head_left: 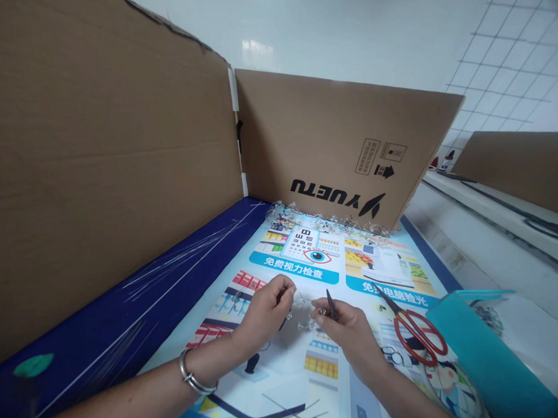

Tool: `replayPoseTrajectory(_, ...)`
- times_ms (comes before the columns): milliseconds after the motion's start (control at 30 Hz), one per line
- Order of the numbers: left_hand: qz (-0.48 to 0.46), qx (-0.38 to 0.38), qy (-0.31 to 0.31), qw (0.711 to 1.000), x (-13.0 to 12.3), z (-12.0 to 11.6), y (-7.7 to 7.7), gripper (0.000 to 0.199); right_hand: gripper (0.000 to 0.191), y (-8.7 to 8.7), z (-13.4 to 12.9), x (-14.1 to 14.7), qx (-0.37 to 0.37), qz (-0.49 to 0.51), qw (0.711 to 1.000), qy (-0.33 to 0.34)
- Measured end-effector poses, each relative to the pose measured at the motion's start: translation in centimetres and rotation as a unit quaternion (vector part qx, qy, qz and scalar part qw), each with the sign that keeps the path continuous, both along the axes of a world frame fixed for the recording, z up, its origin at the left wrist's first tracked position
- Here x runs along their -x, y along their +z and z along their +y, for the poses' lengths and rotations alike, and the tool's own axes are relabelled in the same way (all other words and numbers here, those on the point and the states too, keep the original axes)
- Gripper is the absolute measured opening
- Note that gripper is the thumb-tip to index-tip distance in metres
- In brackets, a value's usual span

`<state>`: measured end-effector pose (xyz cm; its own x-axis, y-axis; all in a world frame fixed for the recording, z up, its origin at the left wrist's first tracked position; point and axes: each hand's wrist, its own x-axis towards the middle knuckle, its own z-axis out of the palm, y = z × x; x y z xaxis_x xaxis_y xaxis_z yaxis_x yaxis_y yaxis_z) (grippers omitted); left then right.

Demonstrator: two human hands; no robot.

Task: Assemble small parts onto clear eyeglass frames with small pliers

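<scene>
Holding a clear glasses frame [301,309] over the printed mat [382,272], the left hand [264,313] is closed on it, and the right hand [342,332] grips a small dark tool [332,305] just beside it. Red scissors [418,335] lie near the right hand.

- rimless eyeglass frame [301,312] between the hands, pinched by the left hand [267,313]
- small pointed tool [332,305] in the right hand [345,335]
- both hands above a printed poster [284,370]
- scissors [418,332] on the poster, right of the right hand
- plastic folder [490,354] beyond the scissors, further right
- heap of clear frames [329,222] ahead of the hands, at the foot of a cardboard panel [332,146]
- mat [103,300] left of the left hand, with thin wires on it
</scene>
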<state>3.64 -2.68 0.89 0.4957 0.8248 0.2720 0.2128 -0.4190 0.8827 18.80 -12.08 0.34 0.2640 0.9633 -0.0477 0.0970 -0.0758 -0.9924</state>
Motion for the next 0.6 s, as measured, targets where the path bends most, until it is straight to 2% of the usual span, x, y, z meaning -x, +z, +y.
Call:
replayPoseTrajectory(133, 0.023, -0.025, -0.008, 0.999, 0.0, -0.3, 0.0, 0.013, 0.034, -0.2, 0.1, 0.0, -0.005, 0.042, 0.999, 0.002)
replayPoseTrajectory(233, 0.035, -0.038, -0.014, 0.999, -0.1, -0.3, -0.1, 0.013, 0.024, -0.2, 0.2, 0.1, -0.020, 0.052, 0.998, -0.011)
replayPoseTrajectory(500, 0.078, -0.075, -0.028, 0.994, 0.0, -0.5, -0.3, 0.012, 0.019, 1.0, -0.1, 0.8, -0.029, -0.068, 0.997, 0.029)
replayPoseTrajectory(600, 0.086, -0.083, -0.039, 0.992, 0.0, -0.7, -0.1, 0.012, 0.020, 1.2, -0.1, 1.1, -0.042, -0.075, 0.996, 0.033)
